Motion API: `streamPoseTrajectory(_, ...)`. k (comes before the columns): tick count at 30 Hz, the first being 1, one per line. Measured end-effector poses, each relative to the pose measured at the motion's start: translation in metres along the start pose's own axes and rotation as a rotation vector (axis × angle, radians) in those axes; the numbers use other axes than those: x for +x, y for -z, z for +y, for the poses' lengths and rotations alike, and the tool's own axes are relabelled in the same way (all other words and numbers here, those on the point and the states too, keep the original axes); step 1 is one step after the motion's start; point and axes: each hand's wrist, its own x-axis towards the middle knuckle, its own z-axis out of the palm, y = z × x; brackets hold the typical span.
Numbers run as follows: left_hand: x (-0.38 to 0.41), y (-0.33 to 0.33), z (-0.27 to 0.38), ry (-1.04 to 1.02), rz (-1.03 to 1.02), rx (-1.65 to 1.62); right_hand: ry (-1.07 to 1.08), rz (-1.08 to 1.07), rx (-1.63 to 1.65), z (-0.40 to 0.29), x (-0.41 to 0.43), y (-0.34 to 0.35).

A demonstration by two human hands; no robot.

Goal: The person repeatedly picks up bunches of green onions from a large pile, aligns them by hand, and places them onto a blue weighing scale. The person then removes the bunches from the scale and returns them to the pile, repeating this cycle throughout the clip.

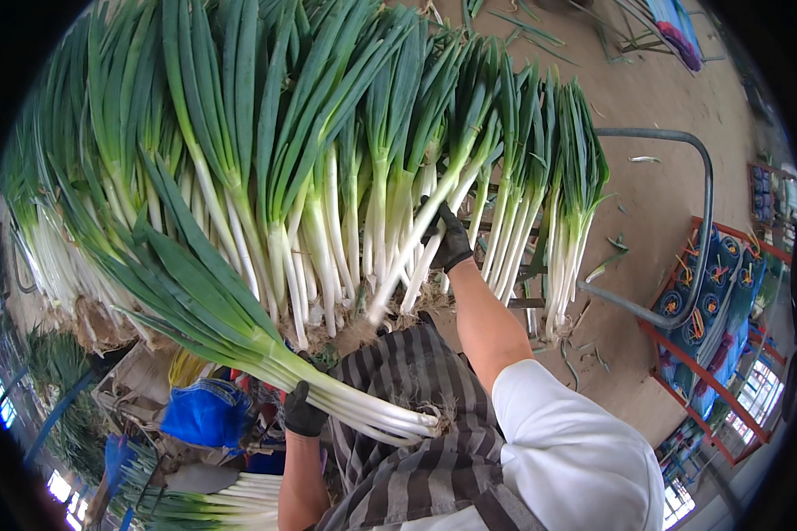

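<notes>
My left hand (303,406), in a dark glove, is closed around a bundle of long green onions (345,395). The bundle slants across my striped apron, white stalks and roots at the right, green leaves towards the upper left. Further forward, my right hand (448,235), gloved too, grips the white part of a green onion stalk (408,255) in the row; whether it holds a second stalk beside it I cannot tell. A long row of green onions (229,152) lies before me, leaves pointing away and roots towards me.
A bent metal tube frame (707,166) sticks out right of the row. Beyond it stands a red metal rack (704,375) with blue bundles. At lower left are a blue bag (206,413) and more green onions (232,501). Leaf scraps (608,262) litter the floor.
</notes>
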Motion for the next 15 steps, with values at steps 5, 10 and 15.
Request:
streamPoseTrajectory(5, -0.004, -0.010, 0.002, 0.005, 0.015, 0.050, 0.139, -0.341, 0.199, 0.013, -0.008, -0.006)
streamPoseTrajectory(10, -0.008, -0.032, 0.007, 0.032, -0.046, -0.023, 0.063, -0.425, 0.420, 0.006, -0.033, -0.047)
streamPoseTrajectory(15, -0.009, -0.026, 0.005, 0.023, -0.098, -0.131, 0.217, -0.145, 0.368, -0.010, -0.051, -0.089)
